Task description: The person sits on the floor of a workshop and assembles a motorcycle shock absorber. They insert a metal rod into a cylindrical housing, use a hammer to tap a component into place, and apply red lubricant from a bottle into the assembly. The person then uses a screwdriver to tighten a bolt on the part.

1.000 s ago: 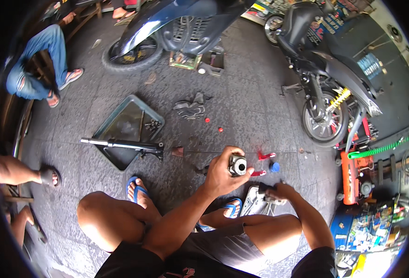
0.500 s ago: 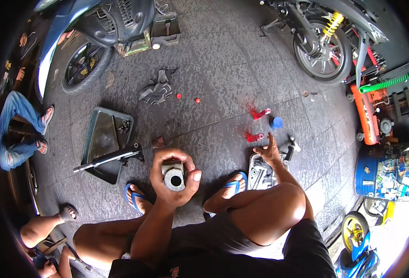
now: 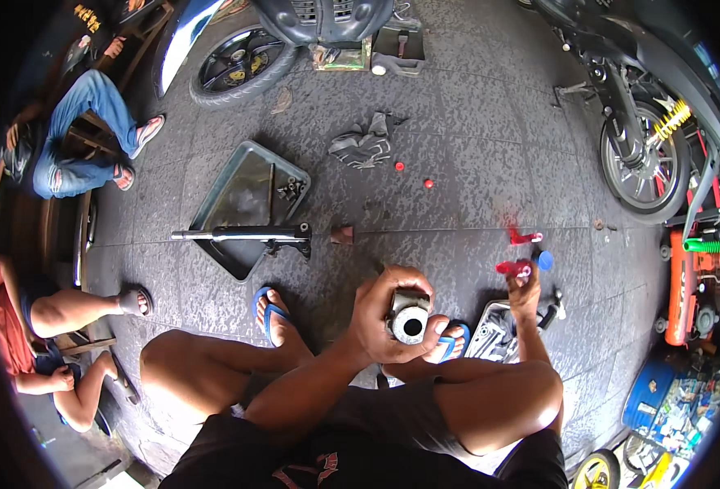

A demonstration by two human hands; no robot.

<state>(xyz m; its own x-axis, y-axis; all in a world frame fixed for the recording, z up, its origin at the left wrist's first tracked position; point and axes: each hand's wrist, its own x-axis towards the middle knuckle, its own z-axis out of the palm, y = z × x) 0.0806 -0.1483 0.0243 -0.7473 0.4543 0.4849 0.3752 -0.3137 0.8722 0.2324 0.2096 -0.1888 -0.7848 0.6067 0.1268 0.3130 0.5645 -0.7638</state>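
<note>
Left hand (image 3: 386,314) full, right hand (image 3: 525,295) down at the red part (image 3: 509,267)

Here's my left, fingers closed round a metal tube (image 3: 403,305), hole end up, in front of me. My right reaches low, fingertips at the red part; gripping or merely touching, I can't tell. A blue cap (image 3: 545,261) sits just beside it, a second red part (image 3: 525,238) just beyond

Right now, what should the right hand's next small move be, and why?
Probably close on the nearer red part and lift it: the right hand has its fingertips at it, though whether they grip is unclear, while the left hand holds the metal tube.
</note>
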